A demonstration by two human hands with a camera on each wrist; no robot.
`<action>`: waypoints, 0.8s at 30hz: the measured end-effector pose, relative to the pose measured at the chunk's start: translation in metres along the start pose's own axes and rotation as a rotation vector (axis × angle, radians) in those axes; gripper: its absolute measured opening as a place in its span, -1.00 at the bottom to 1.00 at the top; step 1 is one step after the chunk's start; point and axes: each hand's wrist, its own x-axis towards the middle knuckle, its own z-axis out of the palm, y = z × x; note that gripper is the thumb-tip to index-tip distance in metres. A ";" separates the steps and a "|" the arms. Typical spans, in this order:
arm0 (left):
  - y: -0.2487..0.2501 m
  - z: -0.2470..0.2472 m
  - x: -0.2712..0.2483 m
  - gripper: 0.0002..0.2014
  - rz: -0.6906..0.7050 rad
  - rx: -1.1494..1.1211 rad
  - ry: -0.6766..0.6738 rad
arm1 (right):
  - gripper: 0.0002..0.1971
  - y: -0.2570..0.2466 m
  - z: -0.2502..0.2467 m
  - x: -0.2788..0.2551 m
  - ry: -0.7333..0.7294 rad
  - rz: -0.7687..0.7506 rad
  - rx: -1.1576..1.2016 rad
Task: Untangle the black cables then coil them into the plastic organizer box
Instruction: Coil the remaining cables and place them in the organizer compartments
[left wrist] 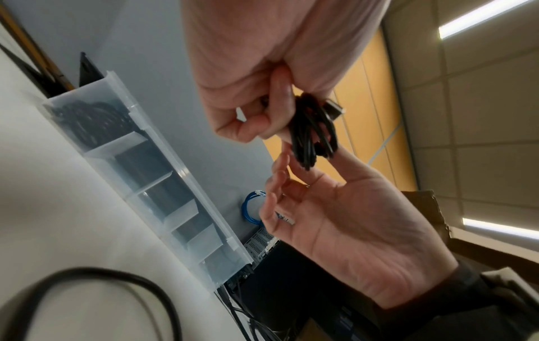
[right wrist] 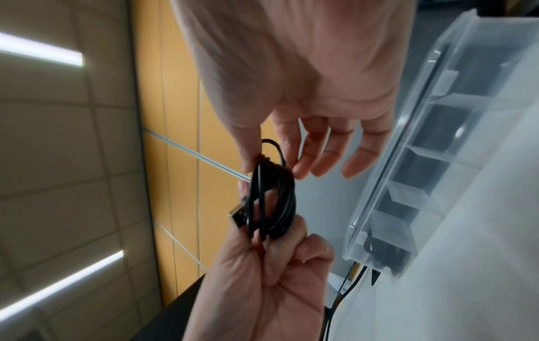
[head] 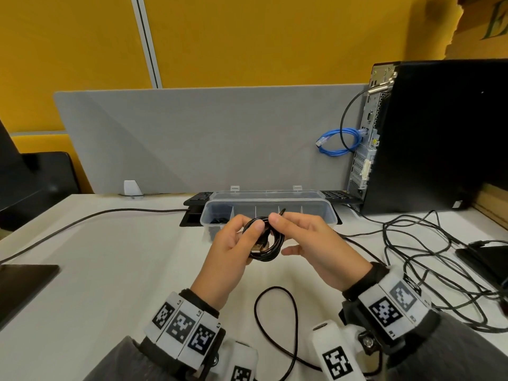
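A small coil of black cable [head: 268,243] with a USB plug [right wrist: 237,214] is held in the air just in front of the clear plastic organizer box [head: 324,215]. My left hand [head: 233,243] grips the coil [left wrist: 313,133] from below, fingers curled round it. My right hand [head: 299,232] pinches the coil's top [right wrist: 269,175] between thumb and forefinger; its other fingers are spread loose. The box's leftmost compartment holds another coiled black cable [left wrist: 93,117]. A loose black cable loop [head: 277,323] lies on the table near my wrists.
A tangle of black cables [head: 428,259] spreads over the table at the right, beside a black computer tower [head: 439,133] with a blue network cable [head: 338,141]. A keyboard [head: 336,195] lies behind the box, against a grey divider panel [head: 206,138]. Another black cable [head: 82,221] runs across the left.
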 end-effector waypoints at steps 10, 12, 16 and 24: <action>-0.010 -0.002 0.003 -0.84 -0.048 0.005 0.051 | -0.75 -0.004 0.008 -0.004 -0.030 0.029 -0.136; -0.012 -0.001 0.004 -0.86 -0.047 0.006 0.117 | -0.74 -0.004 0.010 -0.005 0.036 0.016 -0.145; -0.016 -0.004 0.008 -0.86 0.010 0.057 0.205 | -0.65 -0.006 0.014 -0.008 0.015 -0.081 -0.295; -0.014 -0.004 0.006 -0.87 0.061 0.122 0.152 | -0.85 -0.005 0.019 -0.011 0.009 -0.133 -0.608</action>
